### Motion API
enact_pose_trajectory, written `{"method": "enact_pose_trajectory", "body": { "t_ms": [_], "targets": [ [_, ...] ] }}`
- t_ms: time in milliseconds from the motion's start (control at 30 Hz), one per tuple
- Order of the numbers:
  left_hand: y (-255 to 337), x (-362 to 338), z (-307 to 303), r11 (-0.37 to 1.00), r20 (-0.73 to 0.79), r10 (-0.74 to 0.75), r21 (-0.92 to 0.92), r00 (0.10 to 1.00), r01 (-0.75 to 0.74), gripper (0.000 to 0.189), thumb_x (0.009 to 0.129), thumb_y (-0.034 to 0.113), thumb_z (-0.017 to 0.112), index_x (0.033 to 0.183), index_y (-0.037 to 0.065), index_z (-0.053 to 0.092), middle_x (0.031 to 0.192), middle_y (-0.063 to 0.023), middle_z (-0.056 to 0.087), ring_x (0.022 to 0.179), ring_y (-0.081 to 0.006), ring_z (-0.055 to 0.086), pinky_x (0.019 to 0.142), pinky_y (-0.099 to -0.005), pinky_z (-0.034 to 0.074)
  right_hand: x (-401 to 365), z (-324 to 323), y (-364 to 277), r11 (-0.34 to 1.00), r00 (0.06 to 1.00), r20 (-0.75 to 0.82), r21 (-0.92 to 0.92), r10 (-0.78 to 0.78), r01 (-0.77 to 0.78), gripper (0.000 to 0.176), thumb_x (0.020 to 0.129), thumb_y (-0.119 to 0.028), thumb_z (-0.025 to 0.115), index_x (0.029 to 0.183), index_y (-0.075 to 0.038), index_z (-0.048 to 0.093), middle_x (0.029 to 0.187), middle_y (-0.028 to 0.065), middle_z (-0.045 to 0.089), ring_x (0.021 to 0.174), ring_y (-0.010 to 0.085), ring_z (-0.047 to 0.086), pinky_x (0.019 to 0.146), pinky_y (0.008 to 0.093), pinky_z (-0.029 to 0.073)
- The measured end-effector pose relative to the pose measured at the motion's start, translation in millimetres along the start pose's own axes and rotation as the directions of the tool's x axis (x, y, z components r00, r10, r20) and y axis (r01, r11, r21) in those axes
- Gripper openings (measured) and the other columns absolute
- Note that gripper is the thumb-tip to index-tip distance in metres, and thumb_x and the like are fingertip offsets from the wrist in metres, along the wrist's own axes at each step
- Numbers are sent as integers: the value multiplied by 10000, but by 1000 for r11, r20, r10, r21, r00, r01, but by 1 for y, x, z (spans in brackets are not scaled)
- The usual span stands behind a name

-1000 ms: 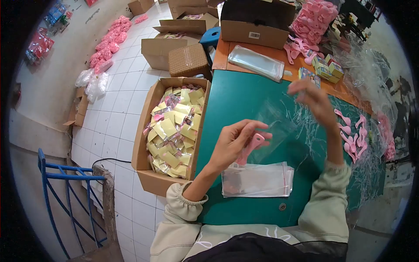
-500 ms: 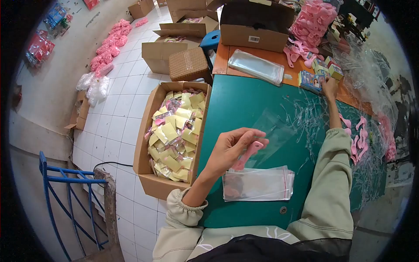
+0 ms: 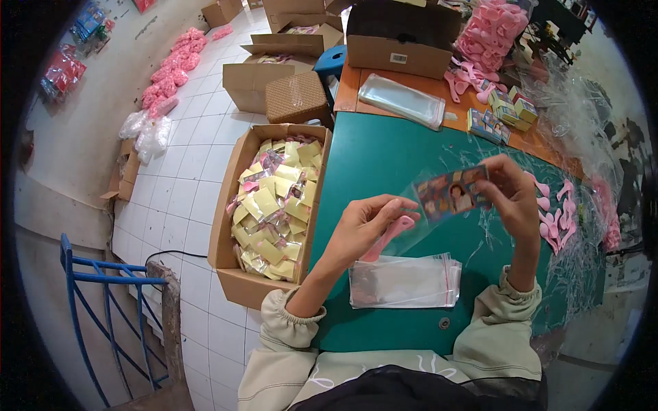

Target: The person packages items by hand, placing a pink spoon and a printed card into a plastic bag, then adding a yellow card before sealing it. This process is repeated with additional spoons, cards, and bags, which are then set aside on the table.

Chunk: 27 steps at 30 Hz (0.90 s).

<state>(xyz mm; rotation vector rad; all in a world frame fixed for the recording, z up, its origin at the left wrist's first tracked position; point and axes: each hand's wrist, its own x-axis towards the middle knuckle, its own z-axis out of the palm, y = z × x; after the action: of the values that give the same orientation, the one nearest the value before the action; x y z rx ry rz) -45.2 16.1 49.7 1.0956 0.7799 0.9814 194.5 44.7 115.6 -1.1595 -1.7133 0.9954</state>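
My left hand (image 3: 370, 222) is closed, pinching the edge of a clear plastic bag (image 3: 415, 236) and a pink plastic piece with a holed handle (image 3: 389, 238). The handle points up and its lower end is hidden by the hand. A printed card (image 3: 454, 194) with a picture of a person is gripped by my right hand (image 3: 510, 195), thumb on its front. The card's left end overlaps the bag close to my left fingertips. Below both hands, a stack of clear bags (image 3: 404, 282) lies on the green table (image 3: 356, 171).
Left of the table stands a carton (image 3: 223, 274) full of packed pieces with yellow cards. At the back are card stacks (image 3: 488, 125), a bundle of clear bags (image 3: 403, 101) and an open box (image 3: 397, 51). Loose pink pieces (image 3: 558, 218) and plastic scraps (image 3: 582, 274) lie right.
My right hand has come back from the card stack with a card and brought it to the bag. My left hand keeps its hold on the bag and pink piece.
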Motion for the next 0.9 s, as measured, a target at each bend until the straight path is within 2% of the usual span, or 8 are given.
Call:
{"method": "enact_pose_trajectory", "body": {
  "t_ms": [267, 400, 433, 533, 667, 767, 833, 900],
  "targets": [
    [0, -4, 0, 973, 106, -125, 209, 986, 101, 304, 952, 199, 490, 1088, -50, 602, 905, -75, 659, 812, -61, 583, 679, -188, 482, -5, 6, -12, 966, 955, 296, -245, -10, 85, 143, 779, -66, 672, 862, -13, 568, 719, 46, 583, 640, 100, 568, 576, 233, 459],
    [-17, -5, 7, 987, 136, 23, 157, 990, -45, 325, 930, 167, 530, 1197, -20, 533, 903, -76, 673, 817, -76, 601, 662, -221, 491, -2, 17, -10, 883, 854, 514, -433, 78, 180, 205, 738, -117, 705, 844, -19, 560, 697, 77, 567, 626, 212, 569, 598, 296, 466],
    [-17, -6, 9, 980, 118, 41, 188, 992, -63, 351, 922, 164, 543, 1231, 0, 508, 894, -81, 677, 810, -81, 607, 658, -235, 495, -2, 21, -4, 883, 841, 541, -404, 20, 239, 235, 722, -134, 708, 868, -19, 565, 700, 101, 568, 651, 268, 563, 618, 321, 464],
    [-8, -10, 15, 904, 69, 99, 410, 993, -119, 439, 901, 161, 573, 1307, 65, 437, 869, -101, 687, 784, -97, 623, 651, -270, 503, -2, 29, -1, 916, 848, 522, -292, -88, 275, 207, 721, -117, 703, 842, -8, 576, 700, 112, 579, 641, 254, 568, 619, 323, 465],
    [-10, -10, 13, 781, 47, 168, 603, 985, -162, 524, 882, 183, 600, 1348, 115, 370, 817, -113, 686, 696, -103, 623, 641, -275, 496, -1, 26, 4, 955, 834, 550, -263, 32, 136, 172, 703, -82, 709, 776, 5, 580, 684, 99, 581, 621, 207, 565, 608, 301, 457],
    [1, -10, -9, 861, 32, -57, 508, 998, 33, 558, 880, 198, 610, 1358, 95, 340, 850, -106, 681, 735, -105, 613, 660, -263, 491, 5, 15, 14, 976, 903, 424, -217, 73, 23, 178, 692, -70, 728, 727, -9, 564, 663, 44, 573, 612, 130, 544, 576, 265, 435],
    [-16, -7, -23, 929, 62, 52, 363, 997, -71, 584, 874, 184, 621, 1365, 83, 321, 892, -106, 669, 779, -114, 603, 688, -259, 494, 11, 7, 25, 980, 921, 340, -111, 193, -165, 199, 691, -75, 743, 721, -25, 553, 656, 3, 558, 624, 82, 524, 557, 242, 414],
    [-22, -6, -28, 980, 64, 101, 166, 993, -111, 609, 860, 117, 632, 1368, 62, 302, 968, -109, 640, 877, -135, 589, 751, -267, 503, 16, 5, 30, 986, 940, 298, -43, 168, -162, 221, 696, -91, 756, 717, -39, 542, 662, -21, 542, 638, 58, 502, 550, 233, 399]
  ]
}}
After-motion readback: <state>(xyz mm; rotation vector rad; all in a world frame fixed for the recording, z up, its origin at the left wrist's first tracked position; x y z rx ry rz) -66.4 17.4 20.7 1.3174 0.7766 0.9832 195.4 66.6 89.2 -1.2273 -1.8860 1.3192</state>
